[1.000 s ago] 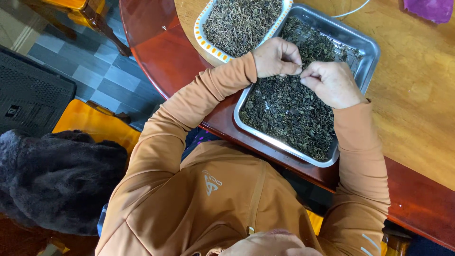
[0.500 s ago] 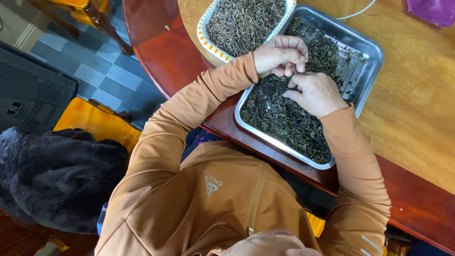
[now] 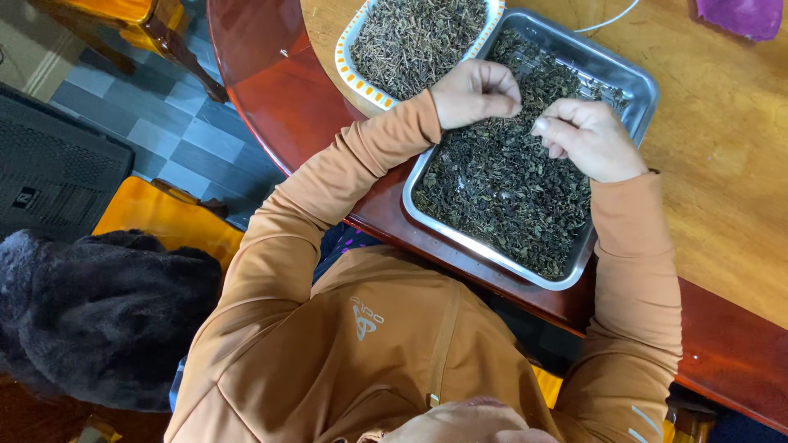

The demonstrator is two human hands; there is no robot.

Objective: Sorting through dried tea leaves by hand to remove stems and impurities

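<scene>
1. Tea leaves (image 3: 501, 189) fill the metal tray (image 3: 632, 82) in front of you, dark and dry, piled deepest in the near half; the far right corner shows bare metal.
2. Your left hand (image 3: 476, 92) is curled nearly into a fist over the tray's far left side, fingertips pinched together on what looks like a bit of leaf (too small to confirm).
3. Your right hand (image 3: 589, 138) hovers just beside it over the leaves, fingers bent, thumb and forefinger close together; I cannot tell whether anything is held between them.
4. Handling, my read: leaves are very light, loose and brittle. They'll crumble under a hard squeeze and scatter if flicked. Pick single pieces with fingertips only, light pinch, low over the tray.
5. A white basket (image 3: 353, 61) with an orange-dotted rim sits touching the tray's far left edge, holding paler, stalkier bits.
6. Tray overhangs the inner wood surface onto the red table edge (image 3: 271, 90) (stiff and thin-walled, so lift it by both rims, not one corner).
</scene>
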